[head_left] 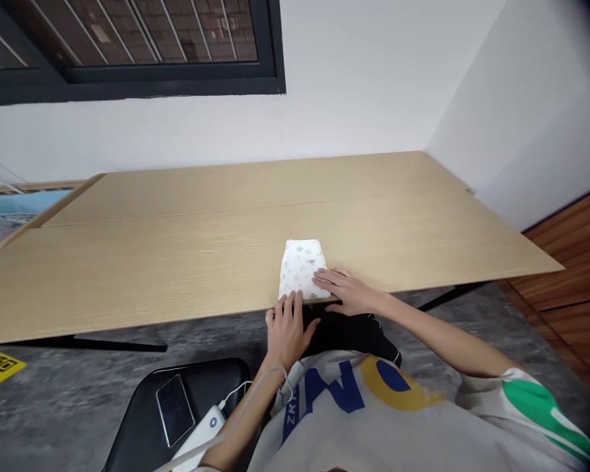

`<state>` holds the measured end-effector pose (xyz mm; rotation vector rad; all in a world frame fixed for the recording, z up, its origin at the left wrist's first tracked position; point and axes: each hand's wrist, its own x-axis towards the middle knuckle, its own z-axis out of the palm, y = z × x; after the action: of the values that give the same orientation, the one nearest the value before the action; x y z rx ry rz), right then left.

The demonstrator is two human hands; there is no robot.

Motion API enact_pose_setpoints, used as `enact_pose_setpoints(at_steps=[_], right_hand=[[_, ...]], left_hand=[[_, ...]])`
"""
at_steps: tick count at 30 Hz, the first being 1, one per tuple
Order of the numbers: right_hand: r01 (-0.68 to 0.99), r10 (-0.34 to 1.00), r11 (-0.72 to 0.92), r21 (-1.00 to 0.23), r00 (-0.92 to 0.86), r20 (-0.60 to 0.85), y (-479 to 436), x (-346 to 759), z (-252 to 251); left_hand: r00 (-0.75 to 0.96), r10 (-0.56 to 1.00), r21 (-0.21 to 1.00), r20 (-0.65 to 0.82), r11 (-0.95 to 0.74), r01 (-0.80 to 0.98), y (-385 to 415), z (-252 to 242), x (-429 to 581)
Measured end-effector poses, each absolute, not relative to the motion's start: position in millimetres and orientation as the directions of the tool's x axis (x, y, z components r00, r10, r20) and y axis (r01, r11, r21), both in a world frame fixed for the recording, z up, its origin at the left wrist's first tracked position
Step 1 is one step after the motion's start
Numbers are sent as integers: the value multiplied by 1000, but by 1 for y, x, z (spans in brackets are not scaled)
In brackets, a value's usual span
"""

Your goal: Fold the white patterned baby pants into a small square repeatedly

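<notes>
A folded white cloth (302, 262) with a small scattered print lies flat near the front edge of the wooden table (177, 255). My left hand (288, 331) rests at the table edge, its fingertips on the cloth's near left corner and its thumb stretched to the side. From the right, my right hand (347, 290) lies with its fingers over the cloth's right side, and its thumb sits by the table edge. Both hands have their fingers extended, and neither grips the cloth.
Left of my body, a black stool (216, 377) carries a phone (175, 410) and a white power bank (201, 436) with a cable running along my left arm. A barred window (177, 75) is set in the white wall behind the table. A wooden cabinet (570, 282) stands at right.
</notes>
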<state>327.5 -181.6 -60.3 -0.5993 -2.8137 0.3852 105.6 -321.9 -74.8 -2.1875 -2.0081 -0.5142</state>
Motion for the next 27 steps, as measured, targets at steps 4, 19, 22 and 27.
enact_pose_setpoints(at_steps=[4,19,22,27], right_hand=[[330,444,869,-368,-849,286,-199,351,-59],[565,910,396,-724,-344,230,-157,311,-49],[567,929,370,-736,-254,271,-144,299,-59],[660,926,366,-656,-190,325,-135,286,-68]], left_hand=[[210,937,223,278,-276,935,-316,-61,80],[-184,958,717,220,-31,696,-228,-60,76],[-264,937,715,230,21,698,-219,-68,80],[-325,909,693,259,59,718,-218,-75,79]])
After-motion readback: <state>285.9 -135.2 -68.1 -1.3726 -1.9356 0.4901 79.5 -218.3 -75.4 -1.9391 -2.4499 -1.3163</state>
